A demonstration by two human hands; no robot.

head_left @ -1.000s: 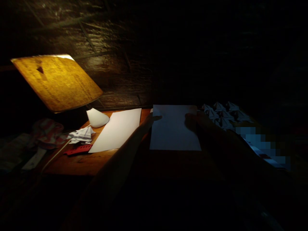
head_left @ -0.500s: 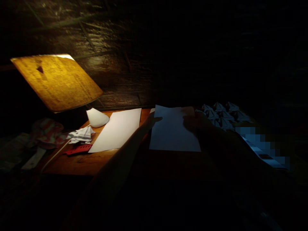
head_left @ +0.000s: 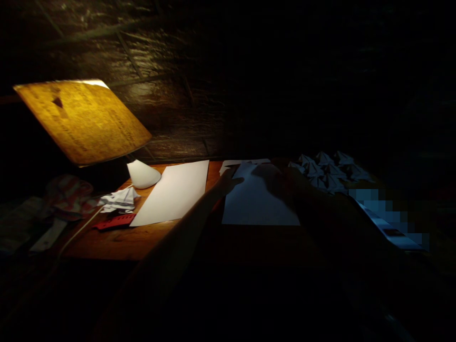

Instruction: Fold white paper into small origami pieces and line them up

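Observation:
A white sheet of paper [head_left: 254, 206] lies in shadow on the wooden table in front of me. My left hand [head_left: 231, 182] grips its left edge near the top, thumb on the upper face. Across the upper right part of the same sheet reaches my right hand [head_left: 276, 183], its fingers at the far edge; they look closed on the paper, though darkness hides their detail. Left of my hands, a second white sheet [head_left: 174, 192] lies flat under the lamp light. Behind the held sheet, more white paper [head_left: 228, 166] shows.
A lamp with a yellow shade [head_left: 85, 123] and white base [head_left: 144, 174] stands at the left. Near it are a folded paper piece [head_left: 121, 199], a red ruler-like strip [head_left: 116, 222] and a cord. Several folded paper shapes [head_left: 331, 171] and a glowing screen [head_left: 388, 223] are at the right.
My right hand has moved left and inward from the sheet's right edge to its upper part. The sheet's far edge has lowered, uncovering the paper behind. My left hand has shifted slightly right.

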